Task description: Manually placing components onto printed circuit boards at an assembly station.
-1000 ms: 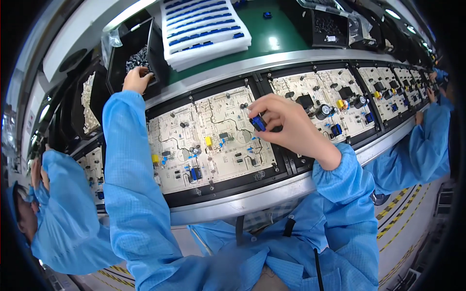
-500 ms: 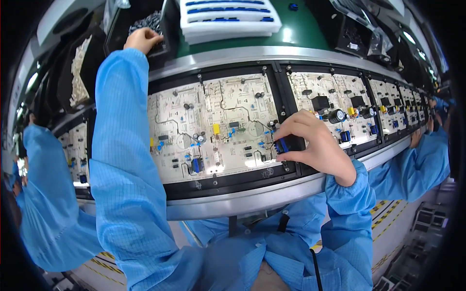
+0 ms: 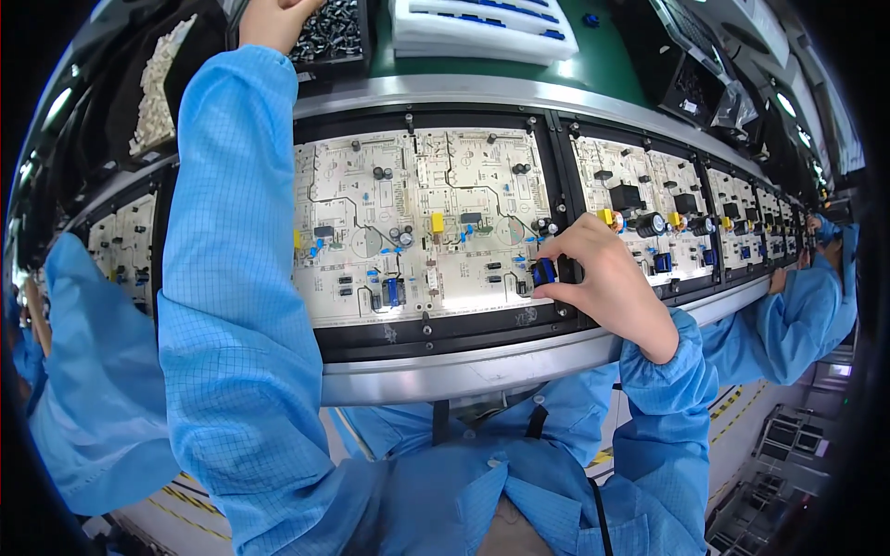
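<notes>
My right hand (image 3: 607, 273) pinches a small blue-and-black transformer (image 3: 544, 271) between thumb and fingers. It holds the part at the lower right corner of a pale circuit board (image 3: 477, 269); whether the part's pins sit in the board is hidden. At the upper left, my left hand (image 3: 271, 26) is over the near left side of a black bin of small black parts (image 3: 329, 32). Its fingers are drawn together and partly cut off by the picture's edge, so anything in them is hidden. A similar blue transformer (image 3: 391, 292) stands on the neighbouring board.
Black frames with more boards (image 3: 640, 213) run along a metal-edged line (image 3: 473, 363). White foam trays (image 3: 482, 32) with blue parts lie on the green table (image 3: 607, 65). A bin of white parts (image 3: 162, 88) stands at left. Co-workers' blue sleeves (image 3: 97, 371) show on both sides.
My left hand has moved further out and more of the bin shows. My right hand stays at the same board corner with the transformer. The whole view has shifted slightly.
</notes>
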